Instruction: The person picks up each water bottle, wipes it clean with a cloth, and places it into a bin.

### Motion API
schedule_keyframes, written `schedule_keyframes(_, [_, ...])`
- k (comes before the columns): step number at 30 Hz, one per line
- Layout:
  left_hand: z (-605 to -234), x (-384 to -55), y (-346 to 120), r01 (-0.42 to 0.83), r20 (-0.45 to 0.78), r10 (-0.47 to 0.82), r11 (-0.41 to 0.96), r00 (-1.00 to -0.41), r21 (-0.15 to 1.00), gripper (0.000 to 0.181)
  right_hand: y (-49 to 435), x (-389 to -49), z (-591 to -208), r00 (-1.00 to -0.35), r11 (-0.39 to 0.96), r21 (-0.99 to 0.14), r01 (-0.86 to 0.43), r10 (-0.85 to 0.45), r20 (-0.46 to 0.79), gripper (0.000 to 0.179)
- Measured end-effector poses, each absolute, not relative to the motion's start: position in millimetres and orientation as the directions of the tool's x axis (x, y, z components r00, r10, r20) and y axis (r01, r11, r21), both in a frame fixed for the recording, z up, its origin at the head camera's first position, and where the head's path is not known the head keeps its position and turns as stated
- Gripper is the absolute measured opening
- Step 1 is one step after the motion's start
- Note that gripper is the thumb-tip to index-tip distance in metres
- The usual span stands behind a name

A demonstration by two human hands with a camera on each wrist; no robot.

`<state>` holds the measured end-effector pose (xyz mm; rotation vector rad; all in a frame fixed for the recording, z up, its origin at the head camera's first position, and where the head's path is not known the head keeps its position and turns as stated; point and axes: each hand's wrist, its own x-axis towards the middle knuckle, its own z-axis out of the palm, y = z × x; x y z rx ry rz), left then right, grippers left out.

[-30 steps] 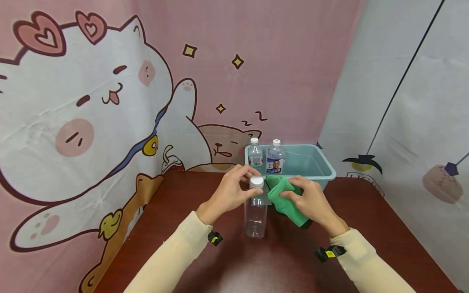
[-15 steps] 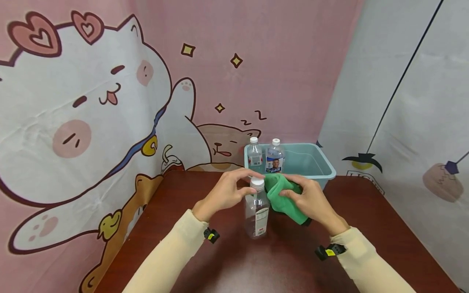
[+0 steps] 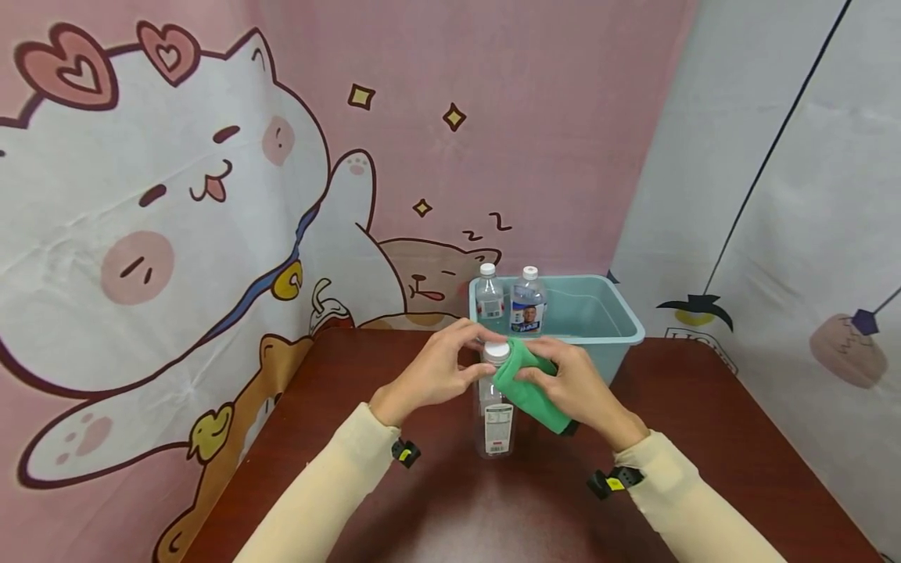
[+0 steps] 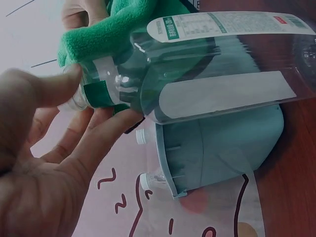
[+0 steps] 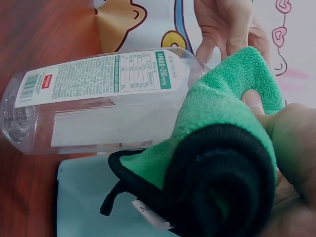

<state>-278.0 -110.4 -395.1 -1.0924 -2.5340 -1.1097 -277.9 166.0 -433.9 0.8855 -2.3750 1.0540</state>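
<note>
The left hand (image 3: pixel 438 365) has its thumb and fingers bent round the white screw cap (image 3: pixel 497 351) and neck, pinching them from either side. The right hand (image 3: pixel 579 389) pinches a folded, fuzzy green cloth with black edging (image 3: pixel 538 400) between thumb and fingers. Half a second ago the cloth sat a little further right in the head view; now it has moved left and laps against the neck, just beside the left thumb.

Under both hands, just below the centre of the frame, the tall clear plastic bottle (image 3: pixel 489 391) stands upright on the dark red-brown wooden counter (image 3: pixel 436 500). Its white printed label (image 3: pixel 498 428), out of sight a second ago, has come round to face the camera, so the bottle has been turned. That seems to bring a fresh side forward while the cloth works high up, near the cap.

Beyond, right of centre, two white-capped clear bottles (image 3: pixel 528 305) stand inside the left end of a pale blue plastic tub (image 3: pixel 611 361), unchanged.
</note>
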Motion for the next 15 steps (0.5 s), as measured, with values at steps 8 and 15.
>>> schedule_keyframes(8, [-395, -281, -107, 0.706, 0.444, 0.561, 0.442, -0.699, 0.553, 0.042, 169, -279, -434, -0.741, 0.567, -0.482, -0.669, -0.452, 0.496, 0.03])
schedule_keyframes(15, [-395, -282, -108, 0.692, 0.421, 0.565, 0.447, -0.71, 0.567, 0.039, 178, -280, -447, -0.758, 0.587, -0.48, -0.652, -0.483, 0.439, 0.034])
